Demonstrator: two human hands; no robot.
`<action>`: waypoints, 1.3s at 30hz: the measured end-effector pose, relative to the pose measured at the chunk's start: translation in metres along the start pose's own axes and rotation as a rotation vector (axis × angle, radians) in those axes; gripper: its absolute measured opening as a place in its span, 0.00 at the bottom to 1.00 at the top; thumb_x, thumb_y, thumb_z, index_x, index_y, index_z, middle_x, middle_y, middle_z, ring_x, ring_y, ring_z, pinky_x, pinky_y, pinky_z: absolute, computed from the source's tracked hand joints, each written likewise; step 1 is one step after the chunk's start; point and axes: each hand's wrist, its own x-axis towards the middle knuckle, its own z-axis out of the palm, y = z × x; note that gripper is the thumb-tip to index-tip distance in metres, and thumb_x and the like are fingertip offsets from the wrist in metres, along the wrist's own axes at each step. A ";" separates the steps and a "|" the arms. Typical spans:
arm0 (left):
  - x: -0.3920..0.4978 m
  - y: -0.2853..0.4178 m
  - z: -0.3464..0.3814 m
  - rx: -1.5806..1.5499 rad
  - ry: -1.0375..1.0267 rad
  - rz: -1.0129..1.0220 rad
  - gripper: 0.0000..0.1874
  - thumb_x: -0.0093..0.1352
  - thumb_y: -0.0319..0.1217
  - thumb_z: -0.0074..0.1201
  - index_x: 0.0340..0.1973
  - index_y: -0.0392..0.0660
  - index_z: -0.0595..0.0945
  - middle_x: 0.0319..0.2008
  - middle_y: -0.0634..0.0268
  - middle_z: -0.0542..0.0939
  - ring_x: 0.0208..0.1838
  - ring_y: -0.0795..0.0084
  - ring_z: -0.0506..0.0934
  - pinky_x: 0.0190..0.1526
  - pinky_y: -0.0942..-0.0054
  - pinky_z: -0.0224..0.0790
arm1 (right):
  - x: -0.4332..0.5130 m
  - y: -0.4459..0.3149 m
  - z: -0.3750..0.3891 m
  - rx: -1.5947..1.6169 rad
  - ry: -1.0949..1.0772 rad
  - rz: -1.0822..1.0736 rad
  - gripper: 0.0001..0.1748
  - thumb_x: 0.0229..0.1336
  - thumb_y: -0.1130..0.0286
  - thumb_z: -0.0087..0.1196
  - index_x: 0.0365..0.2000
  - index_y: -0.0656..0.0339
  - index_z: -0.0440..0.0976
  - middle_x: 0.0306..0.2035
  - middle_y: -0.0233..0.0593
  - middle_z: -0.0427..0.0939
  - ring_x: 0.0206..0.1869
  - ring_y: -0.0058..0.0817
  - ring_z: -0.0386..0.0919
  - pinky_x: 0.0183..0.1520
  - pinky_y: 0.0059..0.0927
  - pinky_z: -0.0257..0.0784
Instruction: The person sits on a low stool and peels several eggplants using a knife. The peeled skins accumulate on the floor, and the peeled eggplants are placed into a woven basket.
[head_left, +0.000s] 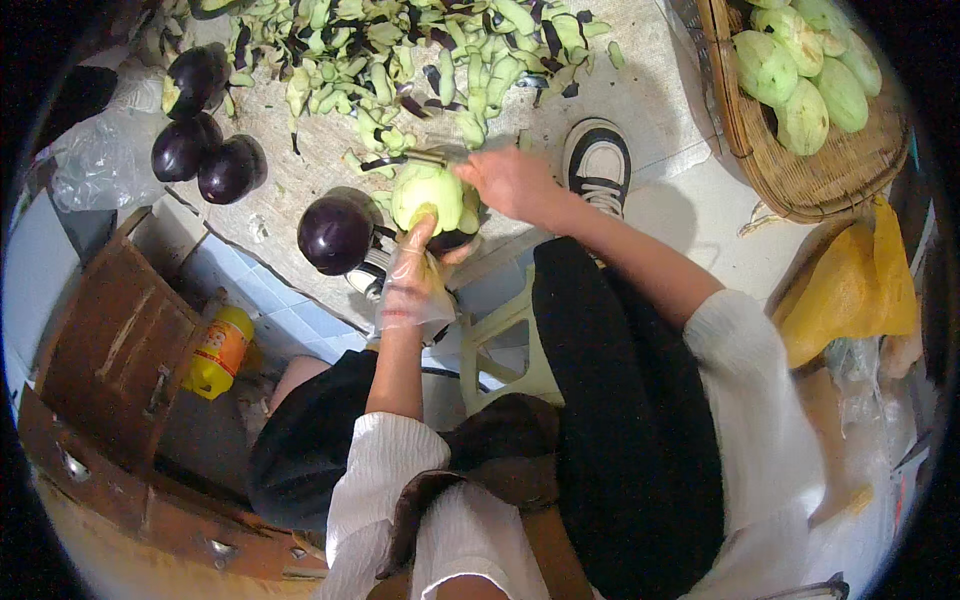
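Observation:
My left hand (420, 262), in a clear plastic glove, grips a partly peeled eggplant (427, 193) from below, its thumb near the stem. Pale green flesh shows on its upper part, dark purple skin on its underside. My bare right hand (510, 184) is closed on a peeler (426, 156) at the far side of the eggplant; a dark strip of peel hangs by the blade. Just left of my left hand lies a whole purple eggplant (334, 231). Several more dark eggplants (229, 169) rest farther left. Green and purple peelings (390, 67) are strewn over the floor mat (300, 172).
A woven bamboo basket (832, 184) with several peeled eggplants (801, 116) stands at the upper right. Below it is a yellow bag (847, 285). A brown wooden cabinet (112, 337), a yellow bottle (219, 352) and a clear plastic bag (112, 161) are at the left. My shoe (598, 166) stands beside the peelings.

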 end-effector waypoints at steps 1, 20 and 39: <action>0.000 -0.002 0.002 -0.032 -0.033 0.004 0.22 0.65 0.39 0.52 0.53 0.45 0.70 0.48 0.62 0.75 0.49 0.65 0.74 0.42 0.63 0.76 | -0.002 0.021 0.011 -0.020 -0.095 0.010 0.15 0.58 0.62 0.40 0.28 0.60 0.74 0.24 0.52 0.75 0.28 0.49 0.75 0.30 0.46 0.70; 0.027 -0.086 -0.004 -0.582 -0.050 0.302 0.44 0.56 0.57 0.56 0.60 0.47 0.59 0.57 0.60 0.65 0.57 0.59 0.68 0.53 0.63 0.68 | 0.005 0.006 0.027 0.109 -0.032 -0.076 0.16 0.55 0.58 0.42 0.28 0.60 0.72 0.25 0.47 0.75 0.32 0.45 0.75 0.34 0.45 0.69; 0.007 -0.033 -0.042 0.281 0.124 0.353 0.33 0.63 0.29 0.55 0.60 0.48 0.56 0.55 0.61 0.67 0.54 0.64 0.70 0.51 0.65 0.68 | -0.012 0.036 0.038 0.136 -0.062 0.152 0.22 0.60 0.57 0.42 0.24 0.67 0.72 0.24 0.57 0.73 0.31 0.55 0.72 0.35 0.50 0.66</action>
